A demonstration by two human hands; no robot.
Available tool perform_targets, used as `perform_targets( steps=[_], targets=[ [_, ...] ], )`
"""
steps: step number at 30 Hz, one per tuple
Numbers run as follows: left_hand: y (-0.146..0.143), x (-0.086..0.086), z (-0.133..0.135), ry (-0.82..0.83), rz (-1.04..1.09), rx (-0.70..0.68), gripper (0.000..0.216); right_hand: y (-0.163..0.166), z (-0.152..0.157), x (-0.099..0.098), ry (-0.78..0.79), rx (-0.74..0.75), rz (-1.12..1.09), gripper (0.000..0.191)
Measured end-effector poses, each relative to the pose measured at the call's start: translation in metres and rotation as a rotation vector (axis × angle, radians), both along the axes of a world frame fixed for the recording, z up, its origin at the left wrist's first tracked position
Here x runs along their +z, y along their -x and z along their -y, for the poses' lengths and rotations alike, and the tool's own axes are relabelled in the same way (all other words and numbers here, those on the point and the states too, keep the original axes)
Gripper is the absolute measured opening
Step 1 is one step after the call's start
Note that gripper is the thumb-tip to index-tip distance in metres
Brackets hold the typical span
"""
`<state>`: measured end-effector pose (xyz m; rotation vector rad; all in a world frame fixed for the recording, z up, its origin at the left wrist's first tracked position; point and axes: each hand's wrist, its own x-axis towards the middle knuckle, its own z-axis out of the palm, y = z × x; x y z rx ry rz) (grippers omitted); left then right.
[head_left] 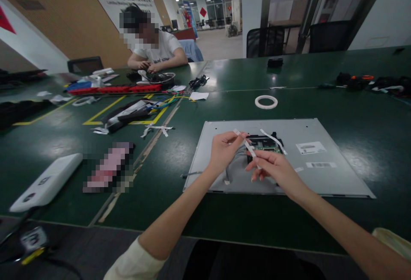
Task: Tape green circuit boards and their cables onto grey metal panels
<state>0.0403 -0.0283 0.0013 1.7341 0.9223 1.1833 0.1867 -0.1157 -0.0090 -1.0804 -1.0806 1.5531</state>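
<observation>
Between my two hands stretches a short strip of white tape (pixel 250 148). My left hand (pixel 224 149) pinches its upper end, and my right hand (pixel 271 166) pinches the lower end. Both hands hover over a flat grey metal panel (pixel 289 181) lying on the table. A black bracket with a green circuit board (pixel 266 144) sits on the panel, partly hidden by my hands. Another white tape strip (pixel 272 141) lies across the board. Grey cables (pixel 236 158) run from the board toward the panel's left side. Two white labels, one a barcode label (pixel 321 165), are on the panel's right.
A roll of white tape (pixel 266 102) lies beyond the panel. To the left are a phone (pixel 109 166), a white power bank (pixel 46 181) and tape scraps (pixel 157 130). Across the green table (pixel 231 215) a person (pixel 157 49) handles dark cables.
</observation>
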Motion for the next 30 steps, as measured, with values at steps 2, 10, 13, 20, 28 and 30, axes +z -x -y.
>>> perform_targets(
  steps=[2,10,13,20,28,30],
  targets=[
    [0.0,-0.002,-0.001,-0.013,-0.012,0.011,0.019,0.0,0.001,0.001,0.021,0.007,-0.018,0.045],
    [0.001,0.002,-0.006,-0.04,0.037,0.109,0.025,-0.002,0.001,0.005,0.021,-0.028,-0.012,0.05],
    [0.001,0.001,-0.007,-0.067,0.005,0.11,0.026,-0.002,0.002,0.006,0.011,-0.014,0.005,0.043],
    [-0.001,0.004,-0.001,-0.041,0.129,0.073,0.025,-0.002,0.001,0.003,-0.009,-0.025,0.019,0.036],
    [0.007,0.018,-0.007,-0.021,0.296,0.181,0.029,-0.009,-0.002,0.007,-0.001,-0.219,-0.155,0.036],
    [0.005,0.017,-0.002,-0.013,0.222,0.152,0.03,-0.01,-0.002,0.009,-0.018,-0.202,-0.145,0.04]
  ],
)
